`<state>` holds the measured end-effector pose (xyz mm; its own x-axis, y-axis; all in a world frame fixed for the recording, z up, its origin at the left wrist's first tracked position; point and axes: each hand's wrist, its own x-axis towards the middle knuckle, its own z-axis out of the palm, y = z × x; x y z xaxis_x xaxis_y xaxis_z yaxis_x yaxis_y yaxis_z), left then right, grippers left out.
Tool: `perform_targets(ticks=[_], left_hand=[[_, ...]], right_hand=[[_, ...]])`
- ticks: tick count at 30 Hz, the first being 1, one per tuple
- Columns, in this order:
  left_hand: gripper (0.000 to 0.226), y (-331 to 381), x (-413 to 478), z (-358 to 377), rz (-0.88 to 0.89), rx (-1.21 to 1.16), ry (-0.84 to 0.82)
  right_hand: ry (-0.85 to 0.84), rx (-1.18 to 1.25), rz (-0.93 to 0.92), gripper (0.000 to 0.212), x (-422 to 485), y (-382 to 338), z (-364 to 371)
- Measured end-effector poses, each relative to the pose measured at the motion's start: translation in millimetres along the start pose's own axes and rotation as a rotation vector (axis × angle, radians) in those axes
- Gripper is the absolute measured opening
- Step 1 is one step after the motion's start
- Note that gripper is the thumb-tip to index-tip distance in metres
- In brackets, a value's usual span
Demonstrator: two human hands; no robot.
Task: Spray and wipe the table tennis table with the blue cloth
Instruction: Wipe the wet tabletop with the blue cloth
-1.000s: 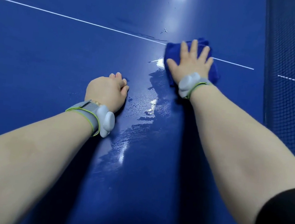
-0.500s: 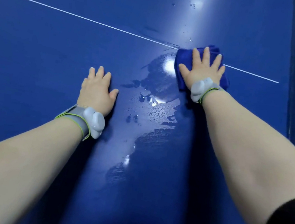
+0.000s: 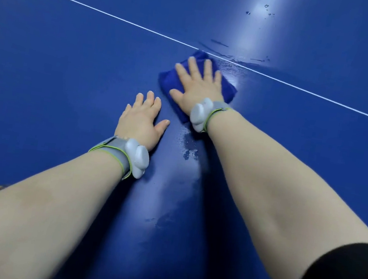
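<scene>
wet blue counter [image 3: 70, 64]: we judge the soft, limp blue cloth [image 3: 169, 81] best pressed mid-fold under our flat right hand [image 3: 197, 89], left hand [image 3: 139, 123] spread flat, holding nothing.

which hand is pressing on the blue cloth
The right hand, its fingers spread flat on the blue cloth near the white line; the left hand rests directly on the table.

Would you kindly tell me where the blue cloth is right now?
In the head view, the blue cloth lies mid-frame under the right hand, its far corner at the white line, just right of the left hand.
</scene>
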<state>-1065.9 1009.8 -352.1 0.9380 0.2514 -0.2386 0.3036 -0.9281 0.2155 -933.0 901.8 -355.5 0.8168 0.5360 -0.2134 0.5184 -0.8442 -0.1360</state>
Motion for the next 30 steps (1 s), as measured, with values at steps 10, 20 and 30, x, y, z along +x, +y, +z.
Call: perform_targets(ticks=[10, 20, 30], left_hand=[[0.069, -7, -4, -7, 0.017, -0.070, -0.062], [0.080, -21, -36, -7, -0.007, 0.010, -0.089], [0.089, -31, -67, -5, -0.009, 0.060, -0.142]], right_hand=[[0.052, 0.004, 0.250, 0.071, -9, 73, -9], [0.079, 0.058, 0.531, 0.077, -48, 83, 3], [0.025, 0.010, 0.002, 0.074, -94, -67, 35]])
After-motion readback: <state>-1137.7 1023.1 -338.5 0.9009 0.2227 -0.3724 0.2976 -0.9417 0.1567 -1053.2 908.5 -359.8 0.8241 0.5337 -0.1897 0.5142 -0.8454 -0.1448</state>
